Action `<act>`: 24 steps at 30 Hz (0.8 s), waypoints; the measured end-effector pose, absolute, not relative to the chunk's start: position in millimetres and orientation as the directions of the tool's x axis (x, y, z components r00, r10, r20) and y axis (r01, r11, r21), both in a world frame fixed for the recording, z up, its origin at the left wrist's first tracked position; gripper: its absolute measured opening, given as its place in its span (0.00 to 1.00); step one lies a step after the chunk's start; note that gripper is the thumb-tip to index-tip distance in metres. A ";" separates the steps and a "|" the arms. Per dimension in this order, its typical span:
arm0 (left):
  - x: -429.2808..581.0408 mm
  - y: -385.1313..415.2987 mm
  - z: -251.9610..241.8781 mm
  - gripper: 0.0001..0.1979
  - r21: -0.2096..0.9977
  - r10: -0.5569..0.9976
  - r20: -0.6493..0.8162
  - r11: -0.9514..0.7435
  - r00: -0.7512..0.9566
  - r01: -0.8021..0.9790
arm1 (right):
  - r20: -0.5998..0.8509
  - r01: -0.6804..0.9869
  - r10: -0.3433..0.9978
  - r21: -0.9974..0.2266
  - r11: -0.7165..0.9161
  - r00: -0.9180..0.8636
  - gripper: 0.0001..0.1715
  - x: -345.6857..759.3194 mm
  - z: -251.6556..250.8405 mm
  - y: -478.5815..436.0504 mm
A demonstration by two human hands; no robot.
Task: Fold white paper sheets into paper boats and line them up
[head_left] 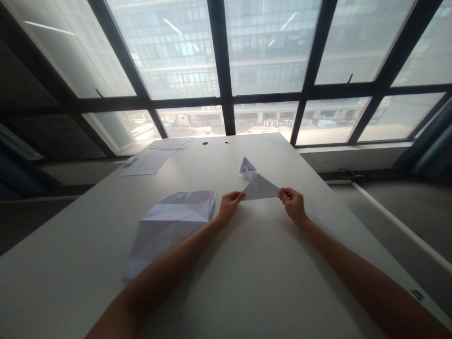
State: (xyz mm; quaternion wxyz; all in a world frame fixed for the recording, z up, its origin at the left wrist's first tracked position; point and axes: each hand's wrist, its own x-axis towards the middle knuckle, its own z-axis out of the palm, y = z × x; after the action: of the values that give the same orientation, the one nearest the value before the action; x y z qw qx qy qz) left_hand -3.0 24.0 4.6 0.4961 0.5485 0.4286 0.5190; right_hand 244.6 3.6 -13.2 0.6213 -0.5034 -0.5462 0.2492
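A white sheet of paper folded into a triangle [262,188] is held up over the table, its peak pointing away from me. My left hand [230,207] pinches its left corner, and my right hand [292,203] pinches the right one. Just behind the triangle stands a small folded paper boat [247,167], partly overlapped by it in view. To the left of my left hand lie creased, unfolded white sheets [173,226], partly covered by my left forearm.
The white table [282,282] reaches toward large dark-framed windows. More paper sheets [151,160] lie at its far left. Two round holes [205,143] are near the far edge. A small dark object [417,294] lies by the right edge. A pale pipe [399,223] runs along the floor.
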 end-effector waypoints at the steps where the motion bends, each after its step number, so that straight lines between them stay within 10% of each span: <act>1: -3.3 24.2 4.7 0.19 0.987 0.983 0.157 -0.154 0.098 -0.038 | 0.429 0.249 0.860 -0.896 0.367 0.276 0.15 244.4 -12.6 3.4; 14: -2.1 27.8 -6.0 0.17 0.867 0.936 0.302 -0.349 0.181 0.357 | 0.469 0.483 0.832 -0.825 0.294 0.295 0.13 252.4 -19.0 9.3; 24: -1.3 8.1 9.3 0.20 0.278 0.772 0.193 -0.635 0.606 0.720 | 0.352 0.933 0.929 -0.360 0.020 0.116 0.10 249.5 -12.2 -1.4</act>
State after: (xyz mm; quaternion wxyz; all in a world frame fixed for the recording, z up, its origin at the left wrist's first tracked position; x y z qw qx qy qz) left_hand -1.3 8.1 9.3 0.0861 0.8920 0.4182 0.1487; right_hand 249.5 -1.4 -12.2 0.2608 -0.7000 -0.6648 -0.0038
